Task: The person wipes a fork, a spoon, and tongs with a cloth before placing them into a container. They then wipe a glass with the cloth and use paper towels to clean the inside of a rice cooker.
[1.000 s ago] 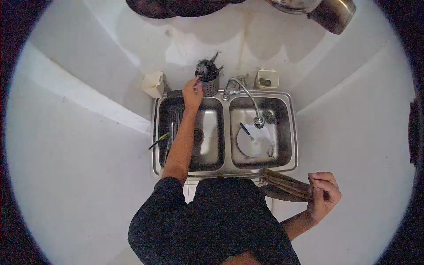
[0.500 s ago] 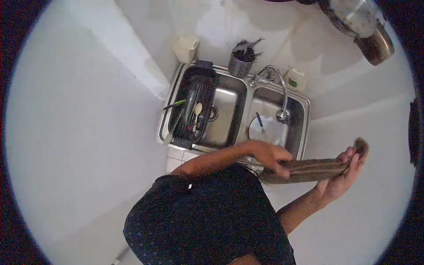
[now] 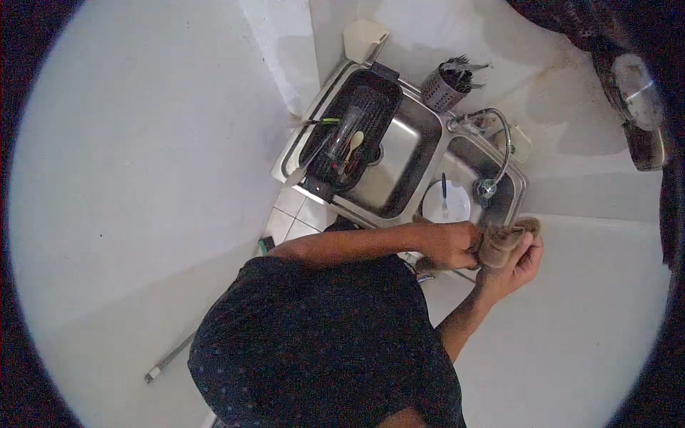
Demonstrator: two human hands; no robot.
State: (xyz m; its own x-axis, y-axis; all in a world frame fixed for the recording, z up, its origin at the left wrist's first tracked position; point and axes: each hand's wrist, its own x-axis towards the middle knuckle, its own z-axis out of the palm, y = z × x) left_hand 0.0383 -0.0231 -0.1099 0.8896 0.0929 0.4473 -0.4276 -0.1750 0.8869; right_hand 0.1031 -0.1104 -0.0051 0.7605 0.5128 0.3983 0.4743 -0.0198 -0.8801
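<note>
A brown cloth (image 3: 497,246) is bunched between my two hands, just in front of the right sink basin's near edge. My left hand (image 3: 451,244) is closed on the cloth's left side, its fingers partly hidden. From the right, my right hand (image 3: 517,265) grips the same cloth, with part of it sticking up past the fingers. Behind them a white plate (image 3: 457,203) lies in the right basin, with a dark-handled utensil (image 3: 444,191) on it.
A black dish rack (image 3: 378,96) with a pale spoon (image 3: 355,141) stands in the left basin. Behind the sink are a perforated cutlery holder (image 3: 440,91), a curved faucet (image 3: 508,139) and a white container (image 3: 362,41). Pots hang at the upper right.
My left hand has come from the cutlery holder to the cloth. The cloth, earlier stretched long, is now bunched between both hands. The view has turned, so the sink appears tilted.
</note>
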